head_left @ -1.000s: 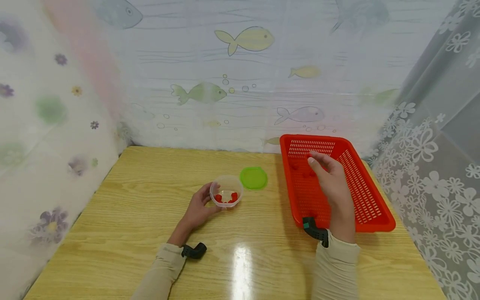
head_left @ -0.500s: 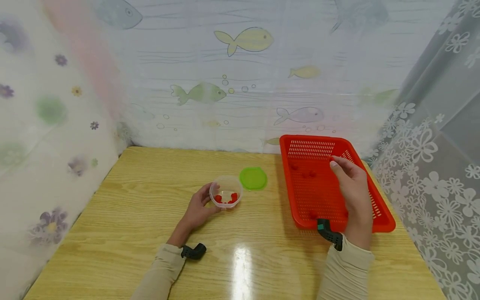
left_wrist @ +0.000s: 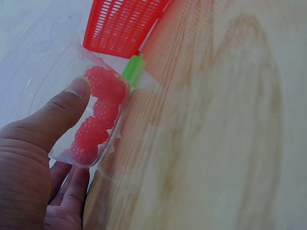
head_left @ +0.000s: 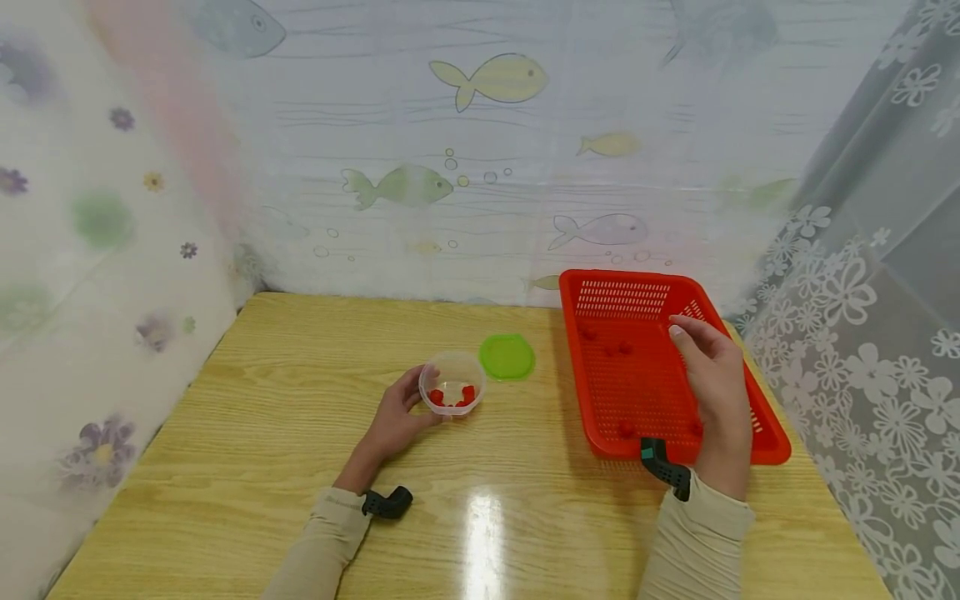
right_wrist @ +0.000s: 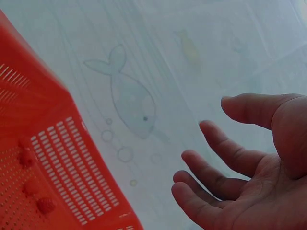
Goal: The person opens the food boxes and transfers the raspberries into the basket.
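Note:
My left hand [head_left: 397, 421] holds a clear plastic tub [head_left: 452, 367] upright on the table, thumb on the near side and fingers around the far side. Several raspberries [left_wrist: 91, 132] lie along its bottom, showing through the wall in the left wrist view. Over the right part of the red basket [head_left: 581, 400] hangs my right hand [head_left: 716, 383]. Its fingers are loosely bent and apart from the thumb in the right wrist view, with nothing between them. A few raspberries [right_wrist: 45, 205] sit scattered on the basket floor; part of it is hidden behind the right hand.
A green lid [head_left: 507, 357] lies flat just beyond the tub, between it and the basket. Wooden tabletop [head_left: 300, 375] runs under everything. Behind it hangs a fish-print curtain [head_left: 450, 250], and a lacy grey curtain [head_left: 862, 358] is close to the basket's right side.
My right hand has moved rightward over the basket. The red raspberry at its fingertips earlier no longer shows there, and the fingers are now parted. The left hand and tub have stayed put.

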Demonstrator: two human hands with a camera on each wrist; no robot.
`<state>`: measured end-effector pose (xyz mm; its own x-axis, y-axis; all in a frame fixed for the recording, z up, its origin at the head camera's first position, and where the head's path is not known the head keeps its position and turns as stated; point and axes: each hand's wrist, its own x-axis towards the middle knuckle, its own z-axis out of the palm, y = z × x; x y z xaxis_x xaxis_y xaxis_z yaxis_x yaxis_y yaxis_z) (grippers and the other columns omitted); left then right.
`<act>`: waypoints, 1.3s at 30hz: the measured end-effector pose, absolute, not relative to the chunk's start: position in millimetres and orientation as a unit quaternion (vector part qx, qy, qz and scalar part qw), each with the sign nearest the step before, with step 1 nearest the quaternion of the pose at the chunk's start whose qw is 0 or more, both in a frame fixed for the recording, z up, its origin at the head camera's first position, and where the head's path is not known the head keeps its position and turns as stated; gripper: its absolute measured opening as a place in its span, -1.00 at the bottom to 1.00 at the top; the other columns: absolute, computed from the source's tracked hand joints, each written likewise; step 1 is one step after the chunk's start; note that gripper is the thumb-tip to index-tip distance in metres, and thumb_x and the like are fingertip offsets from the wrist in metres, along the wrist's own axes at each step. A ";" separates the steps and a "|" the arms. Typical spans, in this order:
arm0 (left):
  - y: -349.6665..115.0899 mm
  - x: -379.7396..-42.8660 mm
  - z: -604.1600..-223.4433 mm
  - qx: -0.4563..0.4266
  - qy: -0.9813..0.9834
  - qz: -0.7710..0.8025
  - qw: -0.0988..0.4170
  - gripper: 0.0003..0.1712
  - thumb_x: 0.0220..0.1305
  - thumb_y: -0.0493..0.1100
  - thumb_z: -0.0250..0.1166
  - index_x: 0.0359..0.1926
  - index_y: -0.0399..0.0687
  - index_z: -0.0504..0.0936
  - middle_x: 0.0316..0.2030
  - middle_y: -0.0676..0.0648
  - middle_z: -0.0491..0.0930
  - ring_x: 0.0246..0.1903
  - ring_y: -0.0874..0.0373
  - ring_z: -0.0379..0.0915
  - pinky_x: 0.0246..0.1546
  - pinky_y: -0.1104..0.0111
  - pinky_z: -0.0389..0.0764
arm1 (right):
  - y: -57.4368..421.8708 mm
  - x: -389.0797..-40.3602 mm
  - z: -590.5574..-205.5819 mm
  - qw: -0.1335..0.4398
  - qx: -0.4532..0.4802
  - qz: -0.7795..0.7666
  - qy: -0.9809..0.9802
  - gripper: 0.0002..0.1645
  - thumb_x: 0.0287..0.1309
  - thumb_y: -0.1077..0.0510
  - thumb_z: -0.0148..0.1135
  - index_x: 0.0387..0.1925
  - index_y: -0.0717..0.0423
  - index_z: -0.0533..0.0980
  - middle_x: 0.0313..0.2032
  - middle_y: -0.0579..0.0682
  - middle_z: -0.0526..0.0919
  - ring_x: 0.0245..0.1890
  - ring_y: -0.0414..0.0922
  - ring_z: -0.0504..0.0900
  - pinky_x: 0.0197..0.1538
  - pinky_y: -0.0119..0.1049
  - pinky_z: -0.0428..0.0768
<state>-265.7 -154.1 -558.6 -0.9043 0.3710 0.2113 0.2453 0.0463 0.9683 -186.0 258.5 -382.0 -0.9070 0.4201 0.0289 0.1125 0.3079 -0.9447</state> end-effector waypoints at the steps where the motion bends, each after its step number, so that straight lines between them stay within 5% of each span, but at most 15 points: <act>1: -154.1 -265.7 -558.7 0.213 0.723 0.656 0.048 -0.04 0.08 -0.45 0.52 0.48 -0.29 0.27 0.37 -0.34 0.39 0.37 -0.23 0.34 0.35 0.08 0.42 | 258.5 -186.0 -382.2 0.138 -0.165 0.566 -0.796 -0.46 0.48 -0.12 0.10 0.34 0.00 0.49 -0.05 -0.32 0.49 -0.07 -0.23 0.45 -0.13 -0.59 0.59; 7: -154.5 -265.1 -558.8 0.208 0.725 0.655 0.052 -0.06 0.10 -0.43 0.51 0.48 -0.28 0.27 0.37 -0.33 0.39 0.38 -0.21 0.34 0.35 0.11 0.43 | 256.6 -185.6 -382.6 0.138 -0.149 0.565 -0.800 -0.46 0.48 -0.12 0.10 0.32 0.03 0.50 -0.05 -0.37 0.49 -0.01 -0.24 0.40 0.03 -0.53 0.51; 16: -154.4 -265.3 -558.8 0.213 0.723 0.655 0.049 -0.05 0.09 -0.44 0.52 0.47 -0.29 0.27 0.37 -0.33 0.38 0.38 -0.22 0.33 0.35 0.05 0.42 | 250.8 -187.4 -384.3 0.113 -0.117 0.556 -0.815 -0.46 0.50 -0.14 0.07 0.30 0.08 0.49 0.01 -0.35 0.47 0.06 -0.25 0.36 0.37 0.05 0.34; 21: -154.5 -265.2 -558.7 0.213 0.725 0.653 0.049 -0.06 0.10 -0.44 0.51 0.47 -0.29 0.28 0.37 -0.34 0.38 0.37 -0.22 0.34 0.35 0.04 0.41 | 240.4 -189.1 -382.8 0.107 -0.096 0.550 -0.823 -0.43 0.50 -0.13 0.08 0.31 0.15 0.48 0.03 -0.28 0.49 0.07 -0.24 0.38 0.33 0.02 0.36; 30: -154.2 -265.6 -558.9 0.209 0.727 0.652 0.049 -0.06 0.09 -0.43 0.52 0.47 -0.26 0.29 0.37 -0.32 0.39 0.38 -0.20 0.34 0.35 0.08 0.42 | 195.2 -195.0 -379.1 0.130 -0.033 0.555 -0.821 -0.54 0.53 0.05 0.08 0.25 0.28 0.50 0.27 0.12 0.52 0.20 -0.20 0.43 0.35 -0.16 0.44; 39: -154.5 -266.0 -559.6 0.212 0.727 0.652 0.046 -0.04 0.08 -0.41 0.54 0.47 -0.27 0.28 0.37 -0.31 0.40 0.38 -0.20 0.34 0.36 0.06 0.40 | 133.2 -207.9 -401.9 0.103 0.060 0.579 -0.807 -0.74 0.45 0.22 0.18 0.04 0.29 0.60 0.33 0.16 0.44 0.41 0.08 0.34 0.47 0.17 0.30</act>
<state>-266.0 -154.5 -559.6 -0.9056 0.3688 0.2097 0.2486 0.0607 0.9667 -207.9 133.2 -401.9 -0.9715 0.0220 0.2358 -0.2163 0.3234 -0.9212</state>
